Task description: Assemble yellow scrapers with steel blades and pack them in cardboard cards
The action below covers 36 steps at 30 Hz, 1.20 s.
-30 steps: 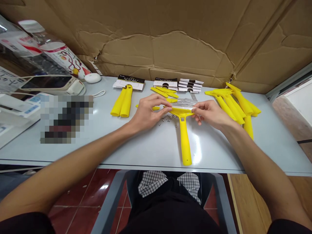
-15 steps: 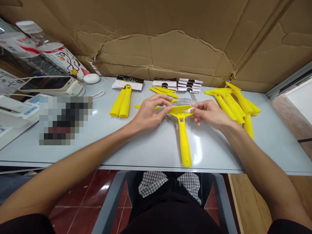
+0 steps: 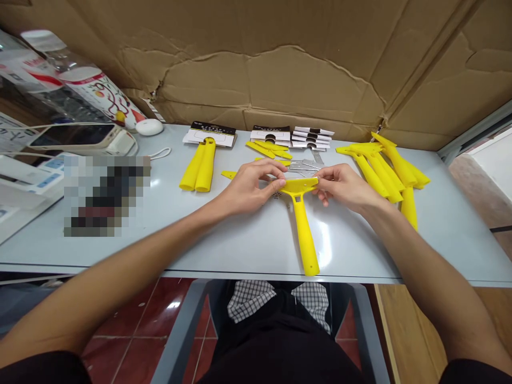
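Observation:
A yellow plastic scraper is held by its wide head, its handle pointing down toward the table's front edge. My left hand pinches the left end of the head between thumb and fingers. At the right end, my right hand grips the head the same way. Several small metal nuts or screws lie behind the head, partly hidden by it. Just beyond are flat metal blades and loose yellow strips. My fingers cover both ends of the scraper head.
Several yellow scrapers are piled at the right. Two yellow handles lie by a black-and-white card at the back left. More folded cards stand against the cardboard. A phone and bottles occupy the left.
The yellow strip on the scraper head has come down flush against it, and the head now looks like one piece. The handle's lower end has swung slightly right.

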Available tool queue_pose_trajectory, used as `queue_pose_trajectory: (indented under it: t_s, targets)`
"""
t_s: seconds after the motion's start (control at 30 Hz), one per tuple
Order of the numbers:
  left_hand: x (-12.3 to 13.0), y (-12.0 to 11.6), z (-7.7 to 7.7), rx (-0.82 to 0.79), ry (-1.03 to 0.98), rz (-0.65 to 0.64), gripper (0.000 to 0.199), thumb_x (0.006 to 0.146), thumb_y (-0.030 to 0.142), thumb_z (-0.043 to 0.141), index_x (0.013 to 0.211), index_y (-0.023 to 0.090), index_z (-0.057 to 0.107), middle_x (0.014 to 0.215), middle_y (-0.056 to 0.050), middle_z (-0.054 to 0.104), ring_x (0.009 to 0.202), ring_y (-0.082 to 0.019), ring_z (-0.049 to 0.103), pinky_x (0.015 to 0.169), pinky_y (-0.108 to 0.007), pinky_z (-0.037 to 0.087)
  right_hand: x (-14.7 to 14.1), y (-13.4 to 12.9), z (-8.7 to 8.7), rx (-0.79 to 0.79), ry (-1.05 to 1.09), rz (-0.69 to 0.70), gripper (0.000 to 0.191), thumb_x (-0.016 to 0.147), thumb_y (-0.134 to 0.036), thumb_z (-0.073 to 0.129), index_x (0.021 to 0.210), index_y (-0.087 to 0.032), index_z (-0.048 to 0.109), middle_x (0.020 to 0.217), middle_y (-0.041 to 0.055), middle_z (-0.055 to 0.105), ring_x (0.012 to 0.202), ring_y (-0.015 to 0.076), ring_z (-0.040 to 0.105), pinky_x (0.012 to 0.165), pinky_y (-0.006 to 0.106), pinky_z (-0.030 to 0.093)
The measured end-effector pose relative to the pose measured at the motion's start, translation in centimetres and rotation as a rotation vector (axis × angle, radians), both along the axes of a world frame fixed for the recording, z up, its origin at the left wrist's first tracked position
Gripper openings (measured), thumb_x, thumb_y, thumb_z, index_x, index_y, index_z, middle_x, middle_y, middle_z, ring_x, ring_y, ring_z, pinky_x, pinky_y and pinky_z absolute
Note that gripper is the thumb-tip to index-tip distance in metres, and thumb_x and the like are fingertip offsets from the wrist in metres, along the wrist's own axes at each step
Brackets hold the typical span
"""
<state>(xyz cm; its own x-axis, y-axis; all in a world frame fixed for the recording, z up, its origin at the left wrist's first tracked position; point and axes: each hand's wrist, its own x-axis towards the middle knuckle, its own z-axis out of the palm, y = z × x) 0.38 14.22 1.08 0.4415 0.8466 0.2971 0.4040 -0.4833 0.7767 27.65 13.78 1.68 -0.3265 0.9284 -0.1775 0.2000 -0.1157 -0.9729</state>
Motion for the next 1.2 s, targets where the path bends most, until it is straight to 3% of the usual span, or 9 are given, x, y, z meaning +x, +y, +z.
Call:
queue_pose_trajectory:
  t_s: [0.1, 0.33, 0.5, 0.7, 0.8, 0.97, 1.2]
  targets:
    - [0.3, -0.3, 0.2, -0.120, -0.021, 0.038, 0.025, 0.096, 0.043, 0.074, 0.095, 0.018, 0.080, 0.124, -0.015, 0.084, 0.109, -0.028, 0.080, 0.094, -0.042, 0.067, 0.0, 0.0, 0.1, 0.008, 0.009, 0.006, 0.017, 0.088, -0.028, 0.089, 0.080, -0.016, 0.080, 0.069, 0.0049, 0.073, 0.053, 0.0114, 0.062, 0.050, 0.025, 0.055]
    - [0.4, -1.0, 1.4, -0.342, -0.124, 0.060, 0.030, 0.092, 0.041, 0.084, 0.108, 0.017, 0.079, 0.114, -0.013, 0.084, 0.070, -0.019, 0.081, 0.067, -0.033, 0.067, -0.1, -0.2, 0.8, 0.004, 0.046, 0.009, 0.014, 0.086, -0.021, 0.089, 0.078, -0.016, 0.078, 0.064, 0.0033, 0.071, 0.050, 0.0109, 0.061, 0.049, 0.024, 0.054]
    - [0.6, -1.4, 1.9, -0.511, -0.263, 0.038, 0.034, 0.091, 0.038, 0.087, 0.114, 0.014, 0.079, 0.096, -0.012, 0.086, 0.074, -0.023, 0.084, 0.072, -0.034, 0.071, -0.1, -0.3, 0.8, 0.025, 0.103, 0.025, 0.017, 0.085, -0.028, 0.092, 0.082, -0.015, 0.081, 0.068, 0.0033, 0.071, 0.054, 0.0109, 0.060, 0.050, 0.024, 0.055]
    - [0.8, -1.9, 2.0, -0.544, -0.329, 0.161, 0.054, 0.091, 0.017, 0.084, 0.143, 0.016, 0.066, 0.088, -0.004, 0.085, 0.074, -0.021, 0.085, 0.081, -0.034, 0.071, -0.2, -0.5, 0.9, 0.002, 0.137, 0.028, 0.026, 0.084, -0.036, 0.096, 0.082, -0.014, 0.081, 0.067, 0.0031, 0.069, 0.057, 0.0111, 0.060, 0.050, 0.024, 0.055]
    - [0.9, -1.9, 1.9, -0.607, -0.379, 0.180, 0.051, 0.090, 0.013, 0.084, 0.138, 0.017, 0.066, 0.087, -0.004, 0.085, 0.069, -0.019, 0.084, 0.078, -0.033, 0.071, -0.1, -0.5, 0.9, -0.010, 0.137, 0.030, 0.024, 0.084, -0.034, 0.095, 0.081, -0.015, 0.082, 0.068, 0.0034, 0.069, 0.058, 0.0113, 0.060, 0.050, 0.024, 0.055]
    - [0.9, -1.6, 1.6, -0.619, -0.400, 0.160, 0.024, 0.090, 0.019, 0.089, 0.110, 0.015, 0.075, 0.088, -0.009, 0.086, 0.077, -0.022, 0.086, 0.082, -0.034, 0.072, 0.0, -0.4, 1.1, -0.023, 0.164, 0.030, 0.026, 0.081, -0.034, 0.098, 0.080, -0.014, 0.081, 0.071, 0.0039, 0.069, 0.059, 0.0108, 0.060, 0.049, 0.023, 0.054]
    - [0.5, -1.4, 1.3, -0.553, -0.383, 0.145, 0.023, 0.092, 0.025, 0.090, 0.112, 0.015, 0.084, 0.096, -0.009, 0.089, 0.079, -0.022, 0.086, 0.087, -0.036, 0.073, 0.4, -0.1, 1.2, -0.107, 0.267, 0.082, 0.045, 0.070, -0.048, 0.108, 0.085, -0.013, 0.083, 0.078, 0.0042, 0.072, 0.065, 0.0102, 0.062, 0.052, 0.021, 0.056]
